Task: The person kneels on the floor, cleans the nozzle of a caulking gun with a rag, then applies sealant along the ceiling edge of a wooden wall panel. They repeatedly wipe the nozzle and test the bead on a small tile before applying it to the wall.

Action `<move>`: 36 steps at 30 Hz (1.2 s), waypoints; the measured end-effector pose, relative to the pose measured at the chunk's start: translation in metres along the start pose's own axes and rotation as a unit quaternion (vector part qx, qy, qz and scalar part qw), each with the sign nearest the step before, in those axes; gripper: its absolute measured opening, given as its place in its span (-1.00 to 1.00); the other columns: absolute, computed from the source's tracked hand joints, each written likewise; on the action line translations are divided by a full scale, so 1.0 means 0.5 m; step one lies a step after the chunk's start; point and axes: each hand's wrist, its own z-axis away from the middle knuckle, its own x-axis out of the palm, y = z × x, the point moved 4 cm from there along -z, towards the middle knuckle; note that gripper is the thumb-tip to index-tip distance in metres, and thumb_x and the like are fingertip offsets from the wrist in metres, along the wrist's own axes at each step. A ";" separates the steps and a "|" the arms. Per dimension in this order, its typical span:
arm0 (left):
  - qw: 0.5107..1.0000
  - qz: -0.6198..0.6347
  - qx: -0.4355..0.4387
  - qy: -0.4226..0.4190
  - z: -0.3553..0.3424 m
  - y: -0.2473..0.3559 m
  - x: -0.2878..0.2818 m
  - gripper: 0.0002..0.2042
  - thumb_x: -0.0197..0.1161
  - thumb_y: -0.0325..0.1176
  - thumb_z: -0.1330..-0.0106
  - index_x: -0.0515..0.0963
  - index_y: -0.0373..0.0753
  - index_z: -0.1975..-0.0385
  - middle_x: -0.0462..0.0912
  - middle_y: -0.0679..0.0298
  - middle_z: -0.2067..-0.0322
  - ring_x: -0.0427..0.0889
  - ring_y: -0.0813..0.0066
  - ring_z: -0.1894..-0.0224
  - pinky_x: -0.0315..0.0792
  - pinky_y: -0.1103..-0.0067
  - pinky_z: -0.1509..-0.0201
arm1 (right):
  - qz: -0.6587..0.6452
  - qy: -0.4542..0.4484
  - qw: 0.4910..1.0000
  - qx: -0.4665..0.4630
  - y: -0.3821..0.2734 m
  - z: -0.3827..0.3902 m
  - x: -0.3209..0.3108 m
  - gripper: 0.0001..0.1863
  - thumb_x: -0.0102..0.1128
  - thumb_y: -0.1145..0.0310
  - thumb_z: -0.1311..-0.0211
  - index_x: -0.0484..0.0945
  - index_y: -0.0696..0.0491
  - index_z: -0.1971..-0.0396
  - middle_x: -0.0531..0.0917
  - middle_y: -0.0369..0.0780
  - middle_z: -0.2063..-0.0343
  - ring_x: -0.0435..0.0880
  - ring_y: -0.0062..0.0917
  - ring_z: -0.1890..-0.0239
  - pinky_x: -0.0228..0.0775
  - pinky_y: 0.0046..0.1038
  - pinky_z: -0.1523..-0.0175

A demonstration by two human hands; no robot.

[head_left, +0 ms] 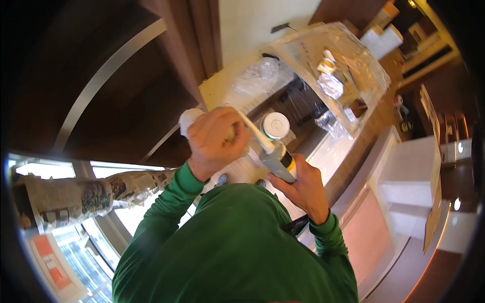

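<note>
My right hand [305,188] is wrapped round a grey sealant cartridge [277,160] with a yellow and black band near its lower end. Its long pale nozzle [256,132] slants up and left, close beside my left hand [218,137]. That hand is closed and slightly blurred. A crumpled white wad [190,121] sticks out at its left side; cloth or paper, I cannot tell. Beyond the nozzle stands a round tub with a white lid [276,124].
A plastic-covered worktop [353,55] at the back right bears a crumpled foil bundle [330,86]. Dark panels [116,96] rise at the left. A newspaper-wrapped rail [81,198] runs below them, beside windows. White boxy units [406,169] stand at the right.
</note>
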 end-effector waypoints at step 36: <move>0.980 0.144 0.075 -0.117 -0.032 -0.047 0.072 -0.86 0.08 -0.65 0.09 0.41 -0.31 0.49 0.54 0.14 0.53 0.53 0.33 0.55 0.46 0.52 0.38 | 0.038 -0.044 0.998 0.003 0.073 -0.006 -0.026 -0.35 0.38 -0.14 -0.11 0.49 0.21 0.16 0.66 0.02 0.44 0.69 -0.01 0.42 0.51 -0.14 0.30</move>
